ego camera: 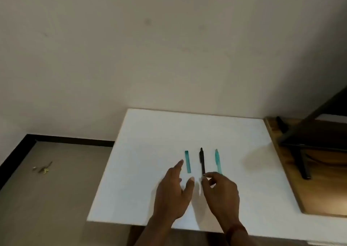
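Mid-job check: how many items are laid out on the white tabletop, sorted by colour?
Teal: 2 (teal strip, teal pen)
Black: 1 (black pen, near end pinched by the right hand)
Total: 3

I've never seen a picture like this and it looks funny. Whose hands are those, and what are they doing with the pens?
The camera sits on a person's head and looks down, so you see that person's own two hands. On the white table three things lie in a row: a short teal strip, a black pen and a teal pen. The right hand pinches the near end of the black pen. The left hand is open beside the teal strip and holds nothing.
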